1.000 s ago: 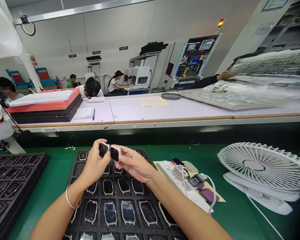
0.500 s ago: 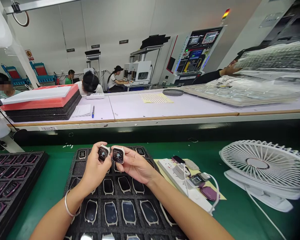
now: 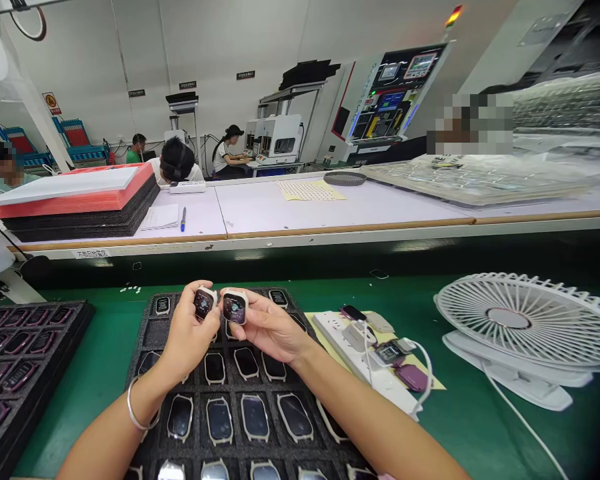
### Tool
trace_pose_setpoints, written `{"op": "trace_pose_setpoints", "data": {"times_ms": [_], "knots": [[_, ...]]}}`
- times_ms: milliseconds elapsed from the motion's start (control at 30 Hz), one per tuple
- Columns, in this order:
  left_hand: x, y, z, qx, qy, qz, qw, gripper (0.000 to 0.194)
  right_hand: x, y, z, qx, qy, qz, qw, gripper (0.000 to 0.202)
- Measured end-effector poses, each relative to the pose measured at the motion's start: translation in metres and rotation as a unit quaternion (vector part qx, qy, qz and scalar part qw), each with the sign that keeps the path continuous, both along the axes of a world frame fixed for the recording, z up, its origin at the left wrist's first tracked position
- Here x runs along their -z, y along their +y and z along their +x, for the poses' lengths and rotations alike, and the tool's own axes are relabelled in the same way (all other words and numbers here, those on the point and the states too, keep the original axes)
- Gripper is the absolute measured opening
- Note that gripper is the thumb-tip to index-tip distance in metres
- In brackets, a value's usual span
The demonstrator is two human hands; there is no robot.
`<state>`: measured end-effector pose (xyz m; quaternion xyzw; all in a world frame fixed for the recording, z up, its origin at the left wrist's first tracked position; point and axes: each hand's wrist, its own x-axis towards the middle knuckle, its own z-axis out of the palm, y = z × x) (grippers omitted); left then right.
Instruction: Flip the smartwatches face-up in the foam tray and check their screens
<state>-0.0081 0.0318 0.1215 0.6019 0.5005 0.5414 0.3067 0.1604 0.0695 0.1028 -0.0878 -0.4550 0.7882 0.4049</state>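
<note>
My left hand (image 3: 187, 333) is closed around a pale-framed smartwatch (image 3: 205, 303), its screen lit and turned toward me. Close beside it, a second smartwatch (image 3: 235, 309) with a lit screen is pinched in my right hand (image 3: 273, 327). Whether the two cases touch I cannot tell. Both are held above the near end of a black foam tray (image 3: 153, 333), whose compartments hold many more pale-framed watches, such as a dark-screened watch (image 3: 255, 417). My forearms hide part of the tray.
A second foam tray (image 3: 73, 357) with purple-framed watches lies left. On the right are a white power strip (image 3: 340, 350) with chargers, a purple watch part (image 3: 413, 378) and a white fan (image 3: 510, 320). A raised shelf (image 3: 280, 223) runs behind, bearing foam sheets (image 3: 80, 200); people sit beyond.
The view has shifted slightly, so most things sit a little higher and further left. Both hands keep their hold on the two watches. The person at the back has tipped their head.
</note>
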Motion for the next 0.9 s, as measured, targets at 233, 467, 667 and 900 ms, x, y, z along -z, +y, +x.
{"op": "trace_pose_setpoints", "data": {"times_ms": [233, 467, 667, 900], "knots": [[0.0006, -0.0007, 0.001, 0.003, -0.018, -0.007, 1.0, 0.035, 0.0023, 0.0007, 0.0007, 0.005, -0.001, -0.005, 1.0, 0.048], [0.0003, -0.0003, 0.0007, 0.001, -0.024, -0.021, 0.999, 0.038, 0.0035, 0.0031, 0.0017, 0.004, 0.007, -0.015, 1.0, 0.046], [-0.0006, -0.0015, 0.0018, 0.005, -0.037, -0.027, 0.999, 0.039, 0.0059, 0.0041, 0.0018, -0.005, 0.021, -0.008, 1.0, 0.046], [0.0028, -0.0006, 0.0012, 0.015, -0.028, -0.023, 0.999, 0.037, 0.005, 0.0033, 0.0015, -0.008, 0.025, -0.001, 1.0, 0.043]]}}
